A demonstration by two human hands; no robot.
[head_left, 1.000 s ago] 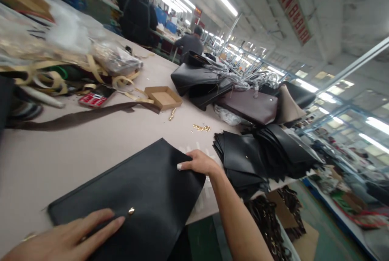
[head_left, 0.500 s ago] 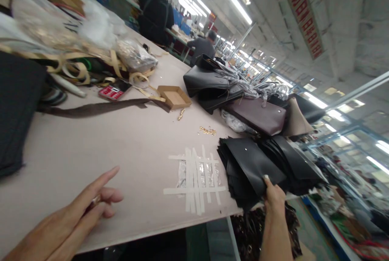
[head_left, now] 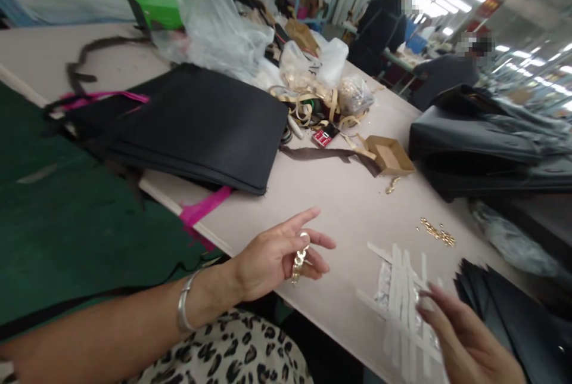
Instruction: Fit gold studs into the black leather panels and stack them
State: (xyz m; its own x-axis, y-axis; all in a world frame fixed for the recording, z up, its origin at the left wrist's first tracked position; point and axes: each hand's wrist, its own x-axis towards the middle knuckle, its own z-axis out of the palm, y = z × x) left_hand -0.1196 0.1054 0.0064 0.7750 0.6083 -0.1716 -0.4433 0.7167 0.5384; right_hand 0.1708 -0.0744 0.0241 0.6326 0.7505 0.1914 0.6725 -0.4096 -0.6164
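Note:
My left hand (head_left: pixel 281 253) is raised over the table's front edge, its thumb and fingers holding a short row of shiny gold metal pieces (head_left: pixel 298 260); some fingers stretch forward. At the lower right, my right hand (head_left: pixel 465 330) hovers over white tape strips (head_left: pixel 404 300) stuck on the table, thumb and fingertips close together; whatever may be between them is hidden. Black leather pieces (head_left: pixel 504 306) lie in a fanned stack beside it. A small pile of gold pieces (head_left: pixel 438 232) rests behind the tape, and a few more gold pieces (head_left: pixel 392 185) lie near a cardboard box (head_left: pixel 389 155).
A black bag (head_left: pixel 201 124) lies on the left of the table (head_left: pixel 308 193), with pink strips under it. Plastic bags (head_left: pixel 218 20), tape coils and a red card (head_left: pixel 324 135) sit behind. Black bags (head_left: pixel 473 145) are piled at right. Two people are beyond.
The view has swung left. My right hand has let go of the black leather stack and moved left over the tape strips. The gold pieces in my left hand now show clearly.

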